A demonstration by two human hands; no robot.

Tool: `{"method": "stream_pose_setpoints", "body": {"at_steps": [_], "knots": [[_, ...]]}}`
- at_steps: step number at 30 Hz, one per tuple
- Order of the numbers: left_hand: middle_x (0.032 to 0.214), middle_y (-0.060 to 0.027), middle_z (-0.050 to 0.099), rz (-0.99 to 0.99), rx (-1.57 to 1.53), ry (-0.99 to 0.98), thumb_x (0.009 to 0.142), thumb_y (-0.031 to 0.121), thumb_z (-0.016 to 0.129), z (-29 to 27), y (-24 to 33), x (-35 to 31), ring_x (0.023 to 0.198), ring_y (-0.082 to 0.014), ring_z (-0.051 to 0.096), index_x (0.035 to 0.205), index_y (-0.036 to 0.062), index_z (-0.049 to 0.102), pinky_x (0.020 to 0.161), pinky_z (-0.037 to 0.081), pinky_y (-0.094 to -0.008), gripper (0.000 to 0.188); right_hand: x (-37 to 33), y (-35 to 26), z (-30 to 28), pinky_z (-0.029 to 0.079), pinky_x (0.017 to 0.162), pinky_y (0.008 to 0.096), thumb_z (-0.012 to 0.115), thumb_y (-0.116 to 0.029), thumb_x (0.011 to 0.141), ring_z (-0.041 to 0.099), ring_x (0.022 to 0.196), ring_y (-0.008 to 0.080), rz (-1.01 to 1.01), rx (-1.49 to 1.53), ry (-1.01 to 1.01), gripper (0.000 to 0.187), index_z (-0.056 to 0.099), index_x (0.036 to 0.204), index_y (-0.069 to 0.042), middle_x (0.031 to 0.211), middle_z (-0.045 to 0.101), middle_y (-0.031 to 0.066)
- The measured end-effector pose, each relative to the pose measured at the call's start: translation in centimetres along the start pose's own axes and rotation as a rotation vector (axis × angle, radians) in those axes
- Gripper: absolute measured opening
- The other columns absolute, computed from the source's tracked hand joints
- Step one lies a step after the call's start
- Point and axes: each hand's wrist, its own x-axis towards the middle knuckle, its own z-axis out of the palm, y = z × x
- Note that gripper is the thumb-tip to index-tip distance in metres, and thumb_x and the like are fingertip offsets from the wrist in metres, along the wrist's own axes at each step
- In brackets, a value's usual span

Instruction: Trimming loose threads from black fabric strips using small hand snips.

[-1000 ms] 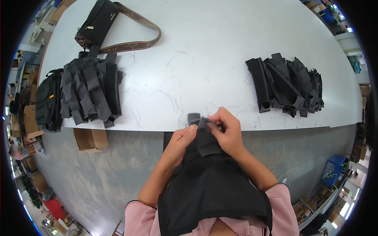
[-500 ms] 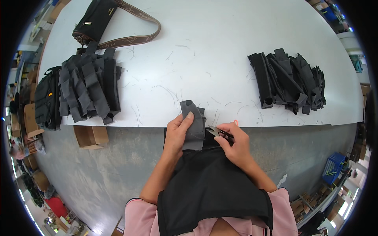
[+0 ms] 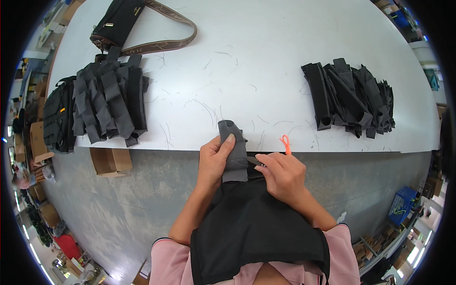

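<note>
My left hand (image 3: 214,159) grips a dark grey fabric piece (image 3: 232,154) at the table's near edge, thumb flat on top of it. Its upper end curls round a dark opening. My right hand (image 3: 285,173) is closed round small thread snips (image 3: 254,161), whose blades reach the right edge of the fabric. An orange cord loop (image 3: 285,142) sticks up beside the right hand's knuckles. Thin thread ends show on the fabric near the blades. Most of the snips' body is hidden by my fingers.
On the white table (image 3: 266,61), loose threads lie scattered. A grey fabric pile (image 3: 107,102) is at left beside a black backpack (image 3: 59,116); another fabric pile (image 3: 351,97) is at right. A black bag (image 3: 114,23) with a strap lies far left. Below stands a cardboard box (image 3: 110,161).
My right hand has turned over and brought the snips' blades against the fabric's right edge. The orange loop now shows more. My left hand keeps its grip in nearly the same place.
</note>
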Motion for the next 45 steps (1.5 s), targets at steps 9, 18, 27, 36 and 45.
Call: {"method": "stream_pose_setpoints", "body": {"at_steps": [9,18,27,36,45], "knots": [[0.079,-0.0026,0.065,-0.010,0.054,-0.039,0.092,0.023,0.060,-0.2,0.0,-0.1,0.067,-0.0058,0.056,0.094,-0.0022,0.066,0.058,0.046,-0.0216,0.026,0.3,-0.6,0.1,0.043,0.053,0.0303,0.073,-0.010,0.069,0.057,0.061,0.0213,-0.020,0.026,-0.024,0.025,0.063,0.092,-0.007,0.074,0.059,0.0044],[0.080,-0.0045,0.066,-0.007,0.069,-0.046,0.092,0.021,0.060,-0.3,0.1,-0.2,0.067,-0.0076,0.059,0.094,-0.0026,0.067,0.059,0.048,-0.0224,0.025,0.5,-0.4,0.4,0.045,0.054,0.0318,0.074,-0.007,0.069,0.058,0.060,0.0243,-0.040,0.080,-0.100,0.025,0.058,0.088,-0.005,0.076,0.062,0.0065],[0.078,-0.0035,0.066,-0.023,0.024,-0.066,0.091,0.023,0.062,-0.1,0.0,0.0,0.067,-0.0064,0.057,0.093,-0.0035,0.067,0.059,0.046,-0.0216,0.027,1.0,-0.6,0.4,0.046,0.054,0.0309,0.074,-0.006,0.070,0.060,0.062,0.0237,-0.150,-0.028,-0.089,0.024,0.059,0.088,-0.004,0.076,0.063,0.0071],[0.077,-0.0043,0.064,-0.138,-0.125,-0.087,0.091,0.027,0.062,-0.3,1.1,0.4,0.065,-0.0088,0.058,0.087,-0.0013,0.064,0.058,0.047,-0.0236,0.029,-0.3,0.0,0.5,0.045,0.056,0.0234,0.071,-0.003,0.076,0.057,0.057,0.0144,0.305,0.515,0.034,0.022,0.057,0.092,-0.001,0.075,0.062,0.0086],[0.079,-0.0084,0.065,-0.273,-0.347,-0.126,0.094,0.033,0.054,-1.2,-0.5,2.3,0.065,-0.0186,0.064,0.093,0.0010,0.060,0.058,0.054,-0.0326,0.033,1.1,0.1,-1.1,0.035,0.060,0.0183,0.067,0.004,0.078,0.043,0.067,0.0044,0.467,0.610,-0.075,0.033,0.055,0.108,-0.001,0.075,0.047,-0.0027]]}}
